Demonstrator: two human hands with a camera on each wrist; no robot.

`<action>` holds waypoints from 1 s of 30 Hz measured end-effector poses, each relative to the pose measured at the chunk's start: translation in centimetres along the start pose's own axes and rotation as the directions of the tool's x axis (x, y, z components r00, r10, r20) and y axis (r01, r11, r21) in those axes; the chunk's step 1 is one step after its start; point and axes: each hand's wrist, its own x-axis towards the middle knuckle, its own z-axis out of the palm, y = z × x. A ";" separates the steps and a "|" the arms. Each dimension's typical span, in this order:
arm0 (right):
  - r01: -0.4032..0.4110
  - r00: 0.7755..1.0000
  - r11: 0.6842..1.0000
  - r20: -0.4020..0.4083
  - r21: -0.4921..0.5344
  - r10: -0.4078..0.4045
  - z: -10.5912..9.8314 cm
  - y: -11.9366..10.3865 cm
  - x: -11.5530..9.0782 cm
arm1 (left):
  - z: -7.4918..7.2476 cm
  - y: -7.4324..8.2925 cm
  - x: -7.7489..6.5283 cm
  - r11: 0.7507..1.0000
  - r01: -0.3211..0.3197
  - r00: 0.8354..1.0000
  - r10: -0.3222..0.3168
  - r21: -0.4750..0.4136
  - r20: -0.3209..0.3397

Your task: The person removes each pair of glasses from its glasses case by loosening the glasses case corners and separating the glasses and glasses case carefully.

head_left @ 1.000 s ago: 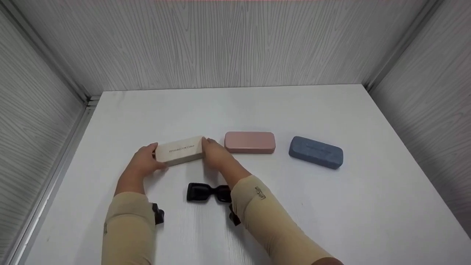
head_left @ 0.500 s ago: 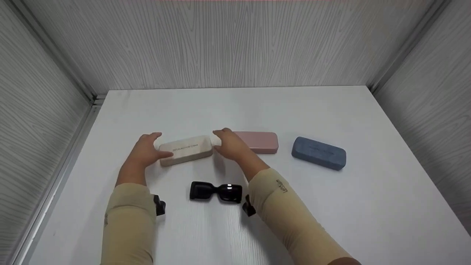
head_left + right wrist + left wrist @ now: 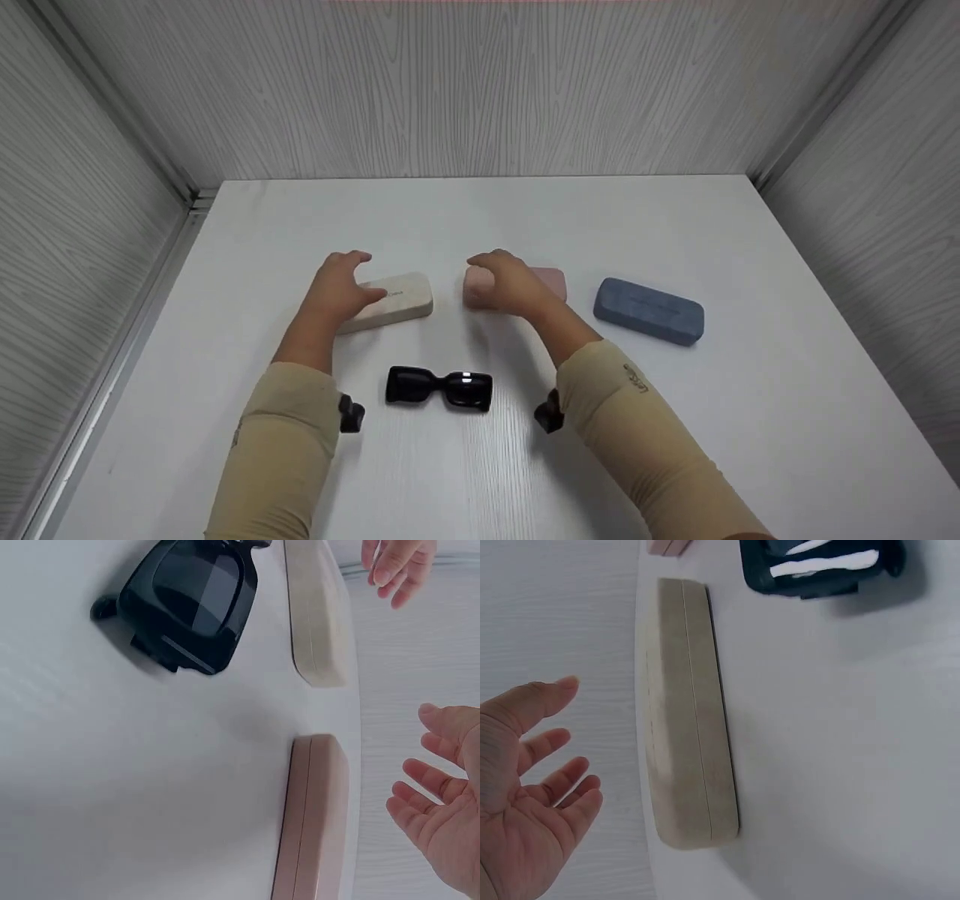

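A cream glasses case (image 3: 409,300) with small dark lettering lies closed on the white table. My left hand (image 3: 339,291) hovers over its left end, thumb and fingers spread apart; in the left wrist view that hand (image 3: 540,787) is clear of the case (image 3: 694,720). Over the left part of a closed pink glasses case (image 3: 551,281) is my right hand (image 3: 511,285), its fingers loosely bent and holding nothing. In the right wrist view the pink case (image 3: 315,817) stands apart from the hand (image 3: 446,795). Black sunglasses (image 3: 439,388) lie folded nearer to me, between both forearms.
A blue glasses case (image 3: 649,311) lies slanted at the right. Wood-grain panels (image 3: 480,90) rise behind the table (image 3: 480,217) and along both sides. Each sleeved wrist carries a small black camera mount (image 3: 350,414).
Both hands have let go of the cream case, which stays on the table. Each has lifted and moved right, the right one from the cream case's end to over the pink case.
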 end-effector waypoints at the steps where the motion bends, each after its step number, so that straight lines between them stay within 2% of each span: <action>1: -0.002 1.000 1.000 -0.002 -0.002 0.002 -0.2 0.2 -0.2 | 0.2 0.4 0.0 1.000 -0.005 1.000 0.005 -0.002 0.001; 9: -0.080 0.996 0.997 -0.033 -0.011 0.080 -2.0 2.6 -1.6 | 1.8 2.8 0.4 0.999 -0.050 0.998 0.050 -0.010 0.024; 15: -0.079 0.994 0.997 -0.083 -0.022 0.077 -2.7 4.4 -2.3 | 2.8 4.0 0.7 0.998 -0.055 0.998 0.055 -0.017 0.037; 21: -0.108 0.989 0.994 -0.105 0.007 0.108 -2.7 5.9 -3.0 | 4.2 5.0 1.1 0.998 -0.062 0.997 0.063 -0.009 0.051; 27: -0.188 0.979 0.981 -0.073 0.040 0.190 -2.2 7.2 -3.3 | 5.8 5.6 1.5 0.996 -0.086 0.993 0.086 0.004 0.075; 30: -0.238 0.969 0.969 -0.059 0.061 0.242 -1.8 7.5 -3.2 | 6.4 5.7 1.7 0.997 -0.075 0.994 0.075 0.000 0.084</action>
